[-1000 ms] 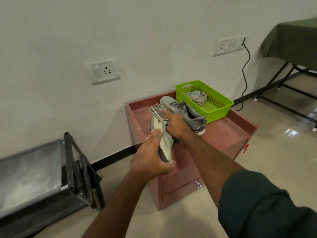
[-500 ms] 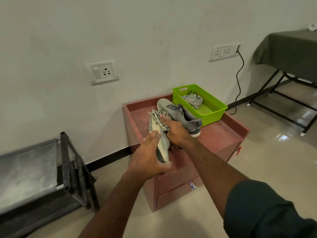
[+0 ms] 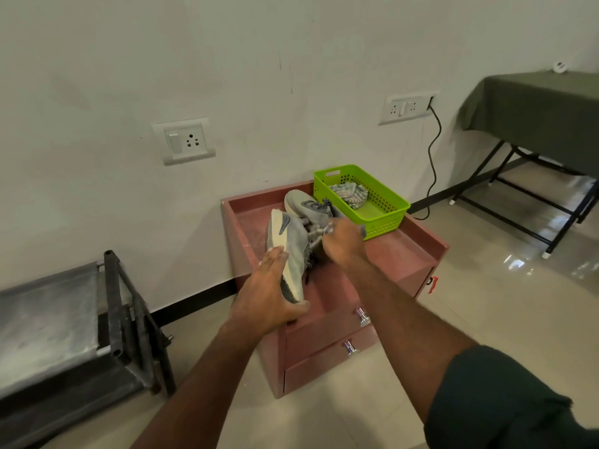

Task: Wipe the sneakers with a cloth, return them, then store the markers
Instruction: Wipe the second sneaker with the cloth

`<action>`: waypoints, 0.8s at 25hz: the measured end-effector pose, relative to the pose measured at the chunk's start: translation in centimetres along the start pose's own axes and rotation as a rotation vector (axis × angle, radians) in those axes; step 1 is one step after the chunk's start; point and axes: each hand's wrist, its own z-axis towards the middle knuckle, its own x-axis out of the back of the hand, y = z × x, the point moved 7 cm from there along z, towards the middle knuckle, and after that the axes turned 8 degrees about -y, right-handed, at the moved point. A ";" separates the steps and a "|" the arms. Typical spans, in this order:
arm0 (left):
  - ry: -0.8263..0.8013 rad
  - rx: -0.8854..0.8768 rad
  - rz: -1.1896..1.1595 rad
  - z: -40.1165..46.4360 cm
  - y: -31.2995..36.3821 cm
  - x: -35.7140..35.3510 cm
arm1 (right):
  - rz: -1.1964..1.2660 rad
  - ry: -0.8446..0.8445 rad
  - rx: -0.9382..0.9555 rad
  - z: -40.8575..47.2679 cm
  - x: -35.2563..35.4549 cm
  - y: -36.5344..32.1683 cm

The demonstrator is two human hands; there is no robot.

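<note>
Head view: the left hand (image 3: 269, 298) grips a grey sneaker (image 3: 287, 251) by its heel, thumb under the sole and fingers (image 3: 275, 257) lying along the side, tilting the upper toward the right hand, probably to expose it for wiping. The right hand (image 3: 343, 243), blurred, bunches a striped cloth (image 3: 319, 231) at the laces. The second sneaker (image 3: 306, 207) lies at twelve o'clock on the red bench (image 3: 405, 254), beside a green basket (image 3: 385, 218) at one o'clock holding another cloth (image 3: 350, 192). No markers are visible.

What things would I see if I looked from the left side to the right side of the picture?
Dark metal rack → single wall socket → sneaker held by the left hand → green basket → double wall socket → table under a green cloth.
</note>
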 end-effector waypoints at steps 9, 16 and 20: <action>0.010 -0.027 -0.048 0.5 -0.3 0.2 | 0.184 -0.357 0.405 -6.3 -4.4 -0.2; 0.049 -0.046 -0.043 0.5 0.5 -0.1 | -0.330 -0.297 0.736 -6.2 -6.4 -0.6; 0.033 -0.024 -0.027 0.6 0.5 0.1 | -0.584 -0.315 0.754 -1.8 -6.4 -1.7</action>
